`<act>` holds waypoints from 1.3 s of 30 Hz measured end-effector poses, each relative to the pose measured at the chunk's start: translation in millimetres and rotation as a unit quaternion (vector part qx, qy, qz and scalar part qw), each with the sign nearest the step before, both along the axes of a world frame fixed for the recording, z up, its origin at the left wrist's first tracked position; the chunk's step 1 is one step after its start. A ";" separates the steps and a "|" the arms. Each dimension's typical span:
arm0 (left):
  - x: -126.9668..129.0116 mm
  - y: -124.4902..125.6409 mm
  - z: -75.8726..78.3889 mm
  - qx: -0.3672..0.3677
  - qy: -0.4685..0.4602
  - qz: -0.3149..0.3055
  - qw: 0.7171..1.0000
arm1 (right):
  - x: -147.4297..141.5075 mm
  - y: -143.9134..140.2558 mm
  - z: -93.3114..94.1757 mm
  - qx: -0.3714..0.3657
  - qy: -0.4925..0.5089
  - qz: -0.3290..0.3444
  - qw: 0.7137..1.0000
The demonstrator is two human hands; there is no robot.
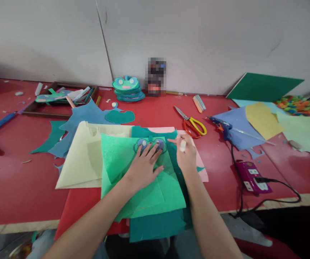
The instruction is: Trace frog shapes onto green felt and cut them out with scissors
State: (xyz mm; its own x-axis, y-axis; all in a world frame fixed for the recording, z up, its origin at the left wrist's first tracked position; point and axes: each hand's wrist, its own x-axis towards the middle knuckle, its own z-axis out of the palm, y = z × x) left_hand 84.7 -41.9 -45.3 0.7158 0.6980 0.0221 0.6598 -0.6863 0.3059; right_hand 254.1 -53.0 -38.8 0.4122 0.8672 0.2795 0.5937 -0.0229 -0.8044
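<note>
On the light green felt sheet (133, 180), left hand (142, 166) is pressing spread fingers onto a blue-eyed frog-face cutout (150, 144), while right hand (186, 154), at three o'clock, is clamping a white chalk stick (182, 145).

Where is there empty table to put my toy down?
The red table is bare on the left, between the cream sheet and the near edge. Another bare strip lies between the scissors and the frog stack. It is crowded in the middle, where both hands press on green felt, and at right around the glue gun and papers.
</note>
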 end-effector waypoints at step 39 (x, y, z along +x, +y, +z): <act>4.7 -8.1 3.3 0.007 -0.001 0.026 1.000 | -15.9 46.7 -14.5 -0.024 -0.005 0.143 0.989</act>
